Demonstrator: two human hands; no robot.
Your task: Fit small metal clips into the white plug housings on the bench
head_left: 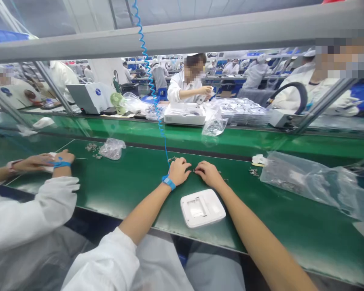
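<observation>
Over the green work surface, my left hand and my right hand come close together with fingertips pinched. A tiny metal part shows between them, too small to name more exactly. My left wrist wears a blue wrist strap joined to a coiled blue cord. Just below my hands lies a white plastic housing, with a rectangular recess facing up; neither hand touches it. A few more small metal parts lie behind my left hand, partly hidden.
At the left, a co-worker's hands hold a white piece. Small metal parts lie beside a clear bag. A larger plastic bag lies right. Behind the green ledge, a person works over a white tray.
</observation>
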